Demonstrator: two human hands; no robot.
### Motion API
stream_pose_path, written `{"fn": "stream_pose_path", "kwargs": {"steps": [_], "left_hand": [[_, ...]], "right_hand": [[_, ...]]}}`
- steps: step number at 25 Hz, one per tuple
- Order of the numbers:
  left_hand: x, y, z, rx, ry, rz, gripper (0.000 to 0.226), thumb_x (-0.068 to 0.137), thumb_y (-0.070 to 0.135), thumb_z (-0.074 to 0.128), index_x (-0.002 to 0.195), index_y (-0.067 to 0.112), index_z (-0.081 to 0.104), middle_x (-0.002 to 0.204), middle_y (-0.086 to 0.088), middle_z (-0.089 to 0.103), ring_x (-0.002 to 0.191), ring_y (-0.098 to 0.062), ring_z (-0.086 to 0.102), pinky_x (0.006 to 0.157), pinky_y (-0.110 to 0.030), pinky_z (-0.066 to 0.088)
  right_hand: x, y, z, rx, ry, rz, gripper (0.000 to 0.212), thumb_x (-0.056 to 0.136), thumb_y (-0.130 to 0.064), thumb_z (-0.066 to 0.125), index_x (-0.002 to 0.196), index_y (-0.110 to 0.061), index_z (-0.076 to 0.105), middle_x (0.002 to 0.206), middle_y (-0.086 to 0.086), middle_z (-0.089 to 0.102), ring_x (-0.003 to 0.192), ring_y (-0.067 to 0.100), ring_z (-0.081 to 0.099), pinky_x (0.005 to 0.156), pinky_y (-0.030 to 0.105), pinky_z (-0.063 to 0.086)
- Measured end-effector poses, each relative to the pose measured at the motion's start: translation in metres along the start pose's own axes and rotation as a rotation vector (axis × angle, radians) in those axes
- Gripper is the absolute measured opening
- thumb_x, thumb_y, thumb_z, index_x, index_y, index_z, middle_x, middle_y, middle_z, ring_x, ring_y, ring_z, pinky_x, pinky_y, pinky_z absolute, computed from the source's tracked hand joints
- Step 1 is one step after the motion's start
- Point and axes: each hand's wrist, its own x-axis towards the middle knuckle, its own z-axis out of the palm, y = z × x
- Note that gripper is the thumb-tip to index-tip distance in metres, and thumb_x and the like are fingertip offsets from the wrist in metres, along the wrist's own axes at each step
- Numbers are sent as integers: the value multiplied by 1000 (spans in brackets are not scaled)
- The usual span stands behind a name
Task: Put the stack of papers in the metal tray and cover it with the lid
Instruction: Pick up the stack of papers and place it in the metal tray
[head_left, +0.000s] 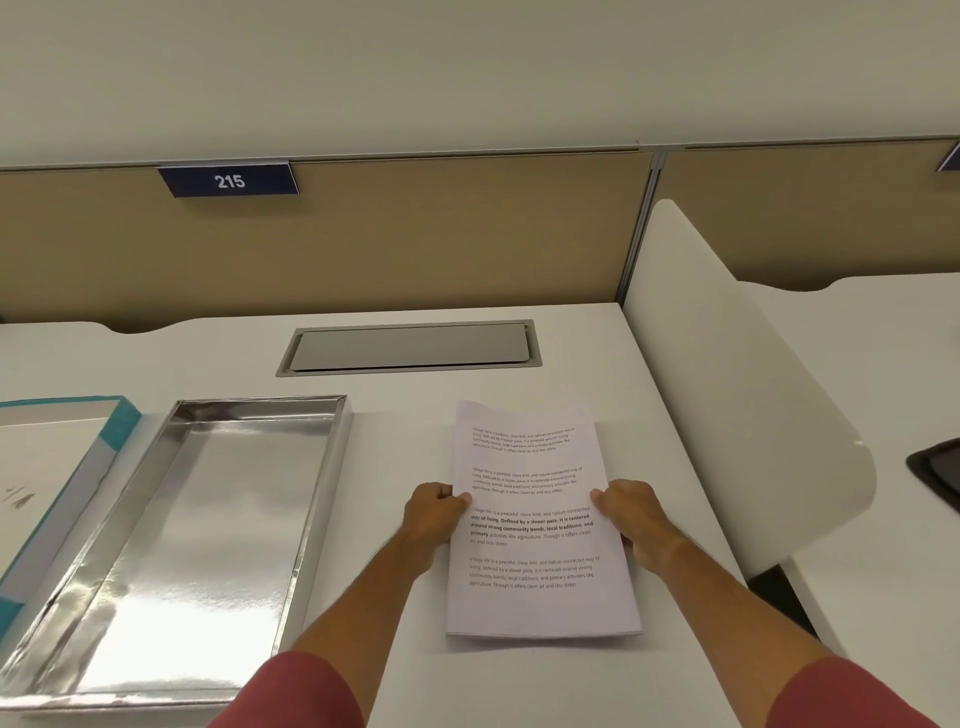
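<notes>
A stack of printed white papers (535, 519) lies on the white desk, right of centre. My left hand (434, 514) grips its left edge and my right hand (631, 517) grips its right edge, thumbs on top. The shiny metal tray (311, 519) stands empty to the left of the papers, a hand's width away. Its lid (57, 467), white and silver with a teal border, lies at the far left beside the tray, partly cut off by the frame.
A grey cable hatch (410, 347) is set in the desk behind the papers. A white divider panel (737, 395) rises on the right. A tan partition (415, 234) with a "215" label stands at the back. A dark object (940, 470) sits on the neighbouring desk.
</notes>
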Motion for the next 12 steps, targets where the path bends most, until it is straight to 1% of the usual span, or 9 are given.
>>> {"fn": "stream_pose_path", "kwargs": {"steps": [2,5,8,10,12], "left_hand": [[-6,9,-3,-17,-3,61,12,92,14,59,100,6,64,108,-12,73,99,-29,71,91,-50,57],[-16,27,-15,-45,3,201,16,93,13,61,107,7,61,109,-12,70,100,-29,70,90,-50,58],[-29,45,-25,-49,11,365,11,92,12,62,103,13,60,107,-9,69,100,-27,69,86,-45,59],[-38,53,-31,-24,35,461,9,92,13,63,98,18,60,105,-5,70,97,-23,68,80,-36,58],[-44,54,-34,9,59,527,10,90,13,64,93,21,60,101,-1,71,94,-18,67,75,-27,55]], "right_hand": [[-5,-7,-4,14,-7,-90,14,90,-8,54,77,-8,61,85,7,70,69,20,66,51,25,48],[-12,-28,-13,89,-17,-251,10,92,-9,56,90,-13,65,90,4,73,79,20,71,56,24,52],[-21,-47,-23,138,-35,-424,13,91,-5,58,96,-16,63,92,4,73,80,19,71,55,20,52],[-28,-52,-27,164,-52,-534,14,91,-4,59,97,-16,63,91,3,74,78,16,71,56,16,53],[-31,-50,-28,167,-61,-598,16,91,-3,59,97,-18,63,91,1,75,81,13,72,61,17,55]]}}
